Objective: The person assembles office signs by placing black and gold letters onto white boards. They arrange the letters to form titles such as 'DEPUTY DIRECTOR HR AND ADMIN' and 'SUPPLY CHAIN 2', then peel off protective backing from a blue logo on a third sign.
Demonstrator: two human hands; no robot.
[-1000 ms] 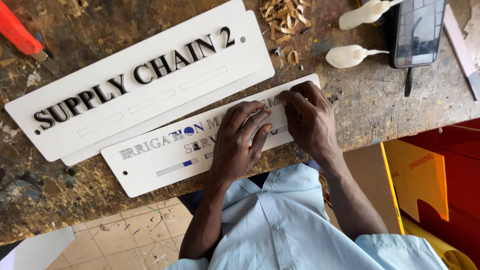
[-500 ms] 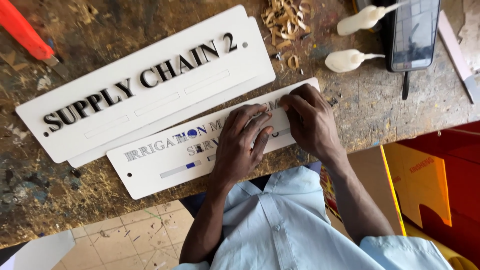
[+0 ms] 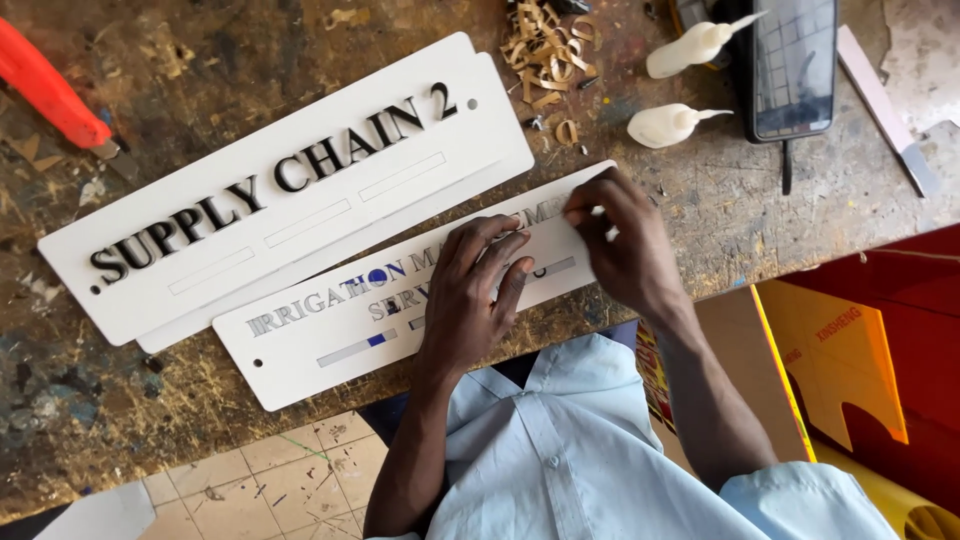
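- The lower white sign plate [image 3: 330,335], a long board with cut-out lettering, lies slanted on the worn wooden workbench [image 3: 200,440], its near edge close to the bench's front edge.
- The left hand [image 3: 470,290] rests palm down on the middle of this plate, fingers spread flat and pressing on its surface, gripping nothing.
- The right hand [image 3: 620,245] sits on the plate's right end, just beside the left hand; its fingertips [image 3: 580,212] are pinched together on the lettering. Whether they hold some small piece cannot be told.
- Behind this plate, touching or overlapping its far edge, lies a larger white sign with raised black letters [image 3: 290,180], stacked on another white board.
- Beyond the plate's right end stand two small white squeeze bottles [image 3: 665,125] with pointed nozzles, and past them a dark phone [image 3: 793,65] lies face up.
- A heap of wood shavings [image 3: 545,45] sits behind the larger sign's right end.
- Far off to the plate's left, a red-handled tool [image 3: 50,95] lies on the bench.
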